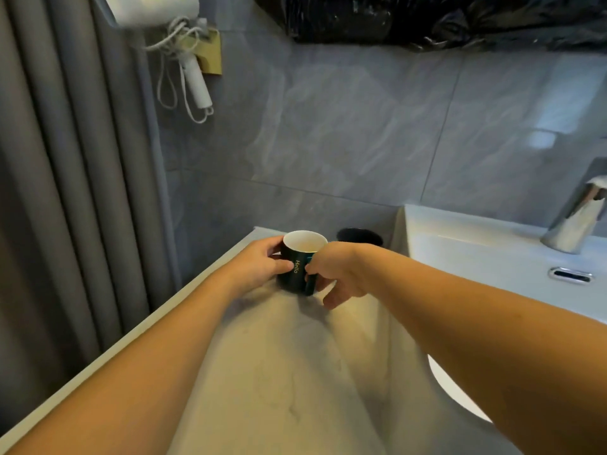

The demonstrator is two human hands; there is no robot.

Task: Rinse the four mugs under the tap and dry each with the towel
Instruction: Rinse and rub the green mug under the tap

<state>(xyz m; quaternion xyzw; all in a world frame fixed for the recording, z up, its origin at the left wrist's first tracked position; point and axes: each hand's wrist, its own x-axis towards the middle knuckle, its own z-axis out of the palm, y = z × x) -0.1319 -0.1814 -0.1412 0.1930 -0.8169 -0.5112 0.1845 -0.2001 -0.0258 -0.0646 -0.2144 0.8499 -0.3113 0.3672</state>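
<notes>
The left hand curls round the side of the mug; the right hand pinches its handle, lower fingers loose beneath. The mug stands upright on the desk, near its far end, left of the sink. It looks like glazed ceramic: stiff, fairly heavy, breakable, likely slippery once wet. The handle plus a steadying palm seems the safest hold. A second dark mug stands just behind. The tap is well to the right.
</notes>
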